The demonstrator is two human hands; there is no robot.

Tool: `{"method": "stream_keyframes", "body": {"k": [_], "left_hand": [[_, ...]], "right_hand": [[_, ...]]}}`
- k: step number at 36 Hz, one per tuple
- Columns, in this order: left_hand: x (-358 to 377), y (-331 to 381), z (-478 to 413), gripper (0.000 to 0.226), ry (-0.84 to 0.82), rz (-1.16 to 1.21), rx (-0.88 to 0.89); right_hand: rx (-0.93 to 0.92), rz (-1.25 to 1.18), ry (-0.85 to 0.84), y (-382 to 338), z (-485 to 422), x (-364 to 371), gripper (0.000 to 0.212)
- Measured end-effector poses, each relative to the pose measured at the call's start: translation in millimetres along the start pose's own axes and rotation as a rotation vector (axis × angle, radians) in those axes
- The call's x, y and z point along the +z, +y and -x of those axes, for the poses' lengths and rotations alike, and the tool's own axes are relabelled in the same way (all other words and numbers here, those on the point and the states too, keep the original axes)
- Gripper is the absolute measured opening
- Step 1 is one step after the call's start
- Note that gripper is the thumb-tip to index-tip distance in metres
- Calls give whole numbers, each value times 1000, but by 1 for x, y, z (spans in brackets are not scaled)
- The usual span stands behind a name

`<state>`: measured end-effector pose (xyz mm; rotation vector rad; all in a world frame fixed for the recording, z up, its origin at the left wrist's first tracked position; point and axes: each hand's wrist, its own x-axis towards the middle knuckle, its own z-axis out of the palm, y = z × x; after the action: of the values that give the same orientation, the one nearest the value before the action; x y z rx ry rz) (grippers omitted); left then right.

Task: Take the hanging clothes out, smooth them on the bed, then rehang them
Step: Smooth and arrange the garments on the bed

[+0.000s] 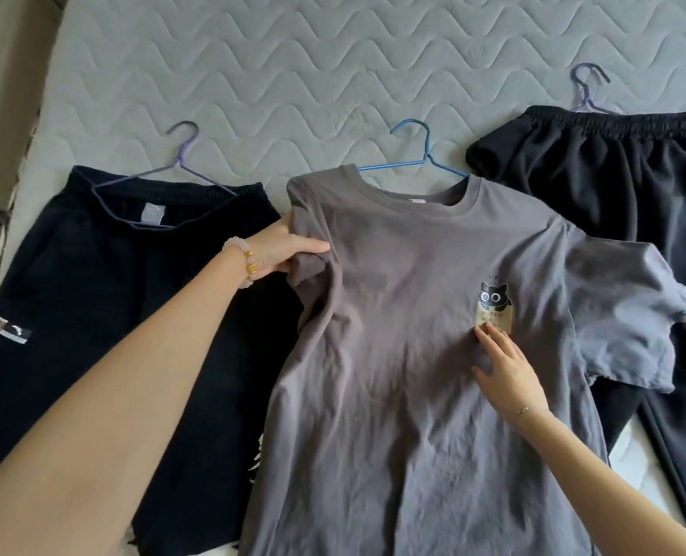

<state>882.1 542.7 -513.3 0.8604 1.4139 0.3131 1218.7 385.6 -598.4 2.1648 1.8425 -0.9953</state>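
A grey T-shirt with a small cat print lies face up in the middle of the bed, still on a blue hanger whose hook sticks out above the collar. My left hand grips the bunched left sleeve near the shoulder. With straight fingers, my right hand presses flat on the chest just below the print. The right sleeve lies spread out.
Dark navy trousers on a purple hanger lie left of the shirt. Black trousers on another purple hanger lie at the right. The quilted grey mattress stretches beyond them. A beige wall or cabinet borders the left.
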Motion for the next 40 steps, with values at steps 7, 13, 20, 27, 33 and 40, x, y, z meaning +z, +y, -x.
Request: {"method": "stream_keyframes", "body": {"k": [7, 13, 20, 27, 33, 40], "left_hand": [[-36, 22, -5, 30, 569, -663, 351], [-65, 12, -8, 34, 539, -265, 230], [-84, -45, 3, 42, 136, -104, -168], [-91, -65, 9, 18, 89, -821, -108], [-95, -43, 26, 26, 144, -849, -18], [-97, -28, 50, 21, 125, -546, 151]], "right_hand": [[-1, -8, 19, -1, 2, 0, 67], [1, -22, 32, -1, 2, 0, 68], [21, -11, 23, -3, 2, -1, 67], [-56, -28, 109, -46, -2, -13, 49], [-271, -152, 90, -153, -26, -27, 44], [-523, -298, -21, -252, -69, -29, 62]]}}
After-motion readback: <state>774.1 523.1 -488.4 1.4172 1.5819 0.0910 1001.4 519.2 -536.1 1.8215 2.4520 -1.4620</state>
